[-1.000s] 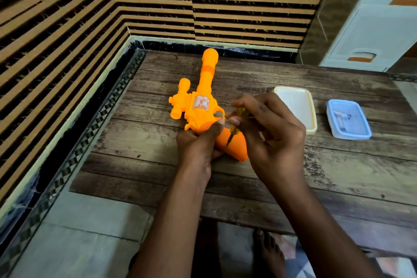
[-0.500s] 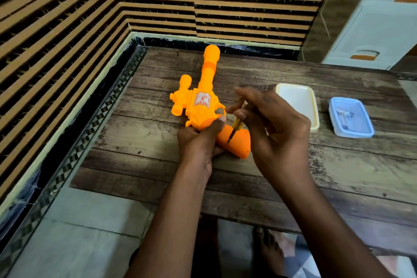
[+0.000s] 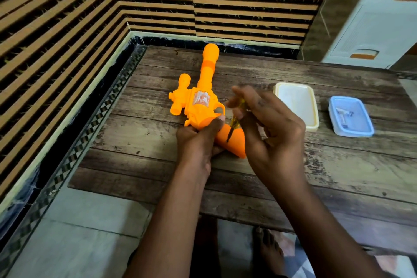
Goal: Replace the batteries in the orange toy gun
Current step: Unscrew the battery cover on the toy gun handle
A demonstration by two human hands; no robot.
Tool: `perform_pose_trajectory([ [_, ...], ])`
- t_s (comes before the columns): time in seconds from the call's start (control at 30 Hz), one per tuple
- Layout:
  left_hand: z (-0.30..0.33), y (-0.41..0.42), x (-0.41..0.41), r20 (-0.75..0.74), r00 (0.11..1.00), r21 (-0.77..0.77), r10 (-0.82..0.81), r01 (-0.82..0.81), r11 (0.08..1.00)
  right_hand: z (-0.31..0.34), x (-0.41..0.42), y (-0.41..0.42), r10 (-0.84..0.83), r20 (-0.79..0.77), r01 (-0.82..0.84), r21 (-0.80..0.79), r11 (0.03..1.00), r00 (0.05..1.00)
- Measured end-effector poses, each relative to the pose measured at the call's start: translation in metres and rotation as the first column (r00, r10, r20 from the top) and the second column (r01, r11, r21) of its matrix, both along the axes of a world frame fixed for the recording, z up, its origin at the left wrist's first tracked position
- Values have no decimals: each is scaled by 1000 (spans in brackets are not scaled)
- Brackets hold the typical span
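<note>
The orange toy gun (image 3: pixel 204 99) lies flat on the wooden table (image 3: pixel 338 165), barrel pointing away from me, grip toward me. My left hand (image 3: pixel 198 140) clasps the gun where the body meets the grip and holds it down. My right hand (image 3: pixel 268 128) pinches a small yellow-handled screwdriver (image 3: pixel 234 119) between thumb and fingertips, with the other fingers spread. The dark tip of the screwdriver rests on the top face of the grip (image 3: pixel 234 144). No batteries can be made out.
A white rectangular tray (image 3: pixel 297 106) sits right of my right hand. Further right stands a blue-rimmed clear box (image 3: pixel 350 116) with small parts inside. Slatted walls close off the left and back. My bare foot (image 3: pixel 268 253) shows below the table's near edge.
My right hand's fingers have shifted around the screwdriver handle and spread a little, as in turning it. The gun and my left hand stay where they were.
</note>
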State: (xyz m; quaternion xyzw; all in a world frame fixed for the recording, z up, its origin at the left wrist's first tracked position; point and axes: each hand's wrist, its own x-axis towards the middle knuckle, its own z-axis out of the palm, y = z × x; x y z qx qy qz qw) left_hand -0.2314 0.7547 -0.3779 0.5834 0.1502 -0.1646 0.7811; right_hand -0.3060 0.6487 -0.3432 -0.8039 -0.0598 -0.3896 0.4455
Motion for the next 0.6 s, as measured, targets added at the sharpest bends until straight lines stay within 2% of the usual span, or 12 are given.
perform_pose_trajectory([
  [0.13,-2,-1,3,0,1000,-1,2,-2,1000,1,1,2,-32,14,32,-15,999,999],
  [0.3,-2,-1,1,8,1000,6,-2,2,1000,2,-1,1,35,-2,-35,17,999,999],
  [0.5,-2,0,1,0,1000,19,2,-2,1000,2,-1,1,-19,12,19,-9,1000,1000],
  [0.6,-2,0,1,-3,1000,14,3,-3,1000,2,-1,-3,15,-1,-15,16,1000,1000],
])
